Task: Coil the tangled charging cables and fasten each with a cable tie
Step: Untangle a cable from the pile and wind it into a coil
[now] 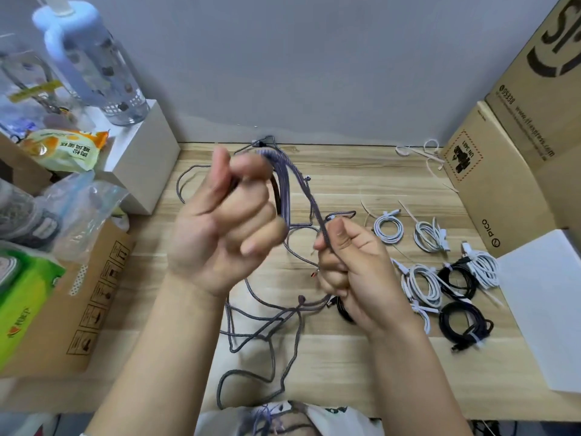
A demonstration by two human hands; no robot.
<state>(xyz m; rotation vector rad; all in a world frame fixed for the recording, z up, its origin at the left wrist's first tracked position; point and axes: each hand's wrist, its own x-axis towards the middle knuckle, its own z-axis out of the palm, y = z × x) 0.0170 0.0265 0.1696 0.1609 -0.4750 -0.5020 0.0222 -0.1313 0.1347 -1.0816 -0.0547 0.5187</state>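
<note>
My left hand is raised above the wooden table and grips a bundle of loops of the grey braided cable. My right hand pinches one strand of that cable between thumb and forefinger, just right of the bundle. The cable's loose length trails in a tangle across the table toward my body. Several coiled white cables and black cables, each tied, lie in rows to the right. Loose cable ties lie at the back right.
Cardboard boxes line the right side, with a white sheet in front of them. On the left stand a cardboard box, a white box, a water bottle, snack bags and a green tissue pack.
</note>
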